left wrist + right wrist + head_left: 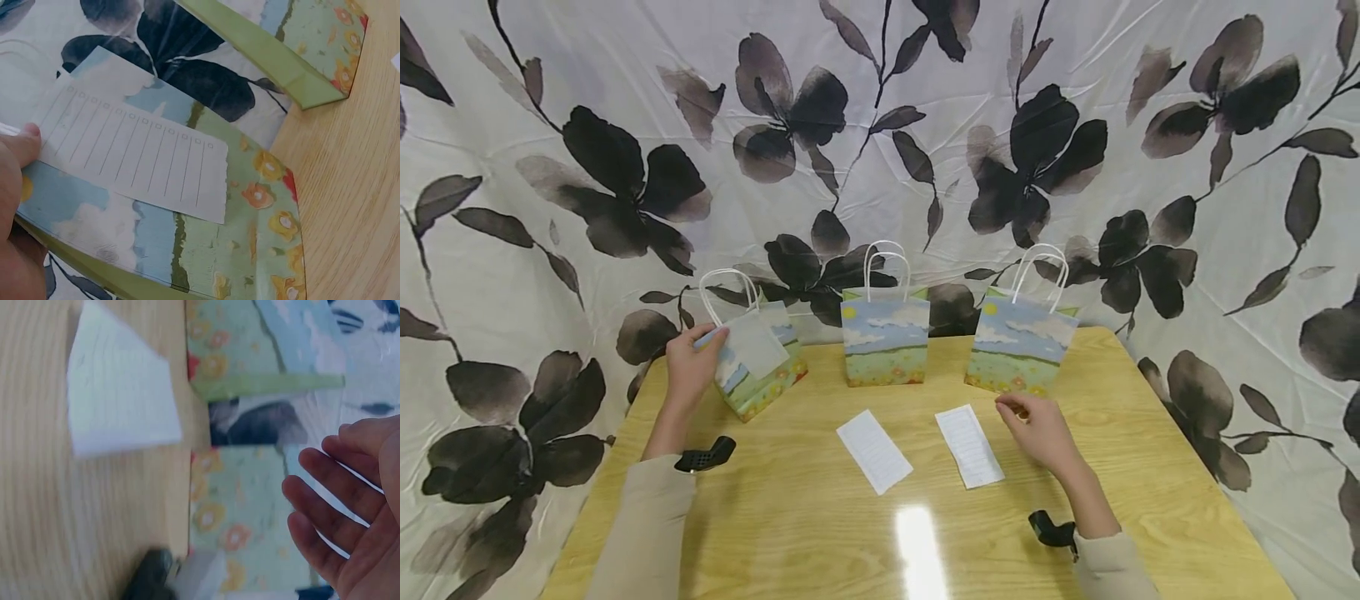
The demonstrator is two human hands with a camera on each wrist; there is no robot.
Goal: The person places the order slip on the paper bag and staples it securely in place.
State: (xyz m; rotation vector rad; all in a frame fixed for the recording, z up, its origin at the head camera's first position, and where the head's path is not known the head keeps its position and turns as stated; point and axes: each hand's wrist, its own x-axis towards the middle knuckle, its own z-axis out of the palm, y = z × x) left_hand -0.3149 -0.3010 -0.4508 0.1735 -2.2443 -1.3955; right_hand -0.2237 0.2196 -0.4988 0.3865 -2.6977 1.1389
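My left hand (695, 361) is at the leftmost paper gift bag (752, 386), printed with sky, meadow and flowers, with white handles. The bag stands tilted. My left thumb (26, 142) pinches a lined checklist slip (134, 156) against the bag's face near its upper edge, while the other fingers go behind, partly hidden. The slip (760, 346) lies slantwise across the printed front. With nothing in it, my right hand (1036, 429) hovers in front of the rightmost gift bag (1018, 346), its fingers (334, 506) loosely bent and apart.
A matching middle gift bag (886, 342) stands upright between the other two. Two white paper slips, a left one (875, 452) and a right one (969, 447), lie on the wooden table (790, 517). A floral cloth (880, 167) hangs behind the table.
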